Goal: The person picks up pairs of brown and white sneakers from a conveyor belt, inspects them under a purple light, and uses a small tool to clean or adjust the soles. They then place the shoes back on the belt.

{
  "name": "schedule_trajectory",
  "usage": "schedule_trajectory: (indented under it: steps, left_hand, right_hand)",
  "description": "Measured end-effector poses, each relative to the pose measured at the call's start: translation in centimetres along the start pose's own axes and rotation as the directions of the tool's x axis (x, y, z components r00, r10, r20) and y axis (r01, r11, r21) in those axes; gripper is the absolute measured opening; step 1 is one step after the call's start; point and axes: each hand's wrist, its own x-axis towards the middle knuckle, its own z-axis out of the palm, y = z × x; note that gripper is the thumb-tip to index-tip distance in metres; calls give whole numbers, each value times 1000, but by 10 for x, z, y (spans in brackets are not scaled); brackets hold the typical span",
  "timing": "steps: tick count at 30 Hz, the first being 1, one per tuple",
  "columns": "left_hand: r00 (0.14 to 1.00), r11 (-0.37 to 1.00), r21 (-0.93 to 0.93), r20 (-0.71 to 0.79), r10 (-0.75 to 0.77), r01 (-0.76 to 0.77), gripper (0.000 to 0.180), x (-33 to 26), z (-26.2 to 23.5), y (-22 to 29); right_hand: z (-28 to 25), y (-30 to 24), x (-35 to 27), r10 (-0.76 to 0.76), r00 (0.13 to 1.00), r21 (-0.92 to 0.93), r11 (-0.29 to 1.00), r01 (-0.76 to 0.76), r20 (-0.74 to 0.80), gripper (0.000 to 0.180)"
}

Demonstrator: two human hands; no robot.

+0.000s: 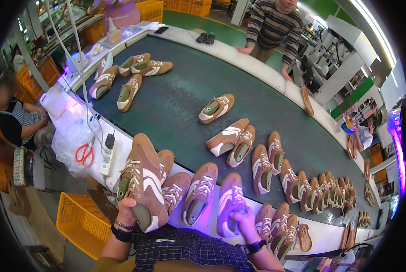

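Raised at the front left, a brown sneaker (152, 198) with white side stripes is gripped at its heel by my left hand (126, 212). A second sneaker with laces and a green insole shows pressed against its left side; I cannot tell whether the hand holds that one too. My right hand (245, 221) is closed around the heel of another sneaker (228, 212), lit purple, at the white front ledge. Between the hands stands a laced sneaker (200, 192) with a grey-green insole. Beside it another sneaker (176, 187) is partly covered by the raised one.
Several sneakers (262, 167) line the green conveyor belt (166, 109). A loose sole (305, 238) lies on the ledge at right. Left are red-handled scissors (84, 154), a power strip (106, 161), hanging cables and a yellow crate (78, 226). A person in stripes (275, 27) stands across the belt.
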Motion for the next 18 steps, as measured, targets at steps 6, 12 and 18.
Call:
schedule_trajectory:
  steps: [6,12,18]
  left_hand:
    - [997,996,11,-2,-83,83,68,8,-6,-1]
    - [992,992,-20,-20,-125,125,70,2,-21,0]
    - [986,983,-86,-36,-166,162,75,1,-42,-17]
  right_hand:
    - [11,6,-5,126,979,-232,969,-87,161,23]
    - [39,-81,97,-382,913,-368,836,408,145,22]
    - [149,-92,333,-418,903,-317,874,369,-101,52]
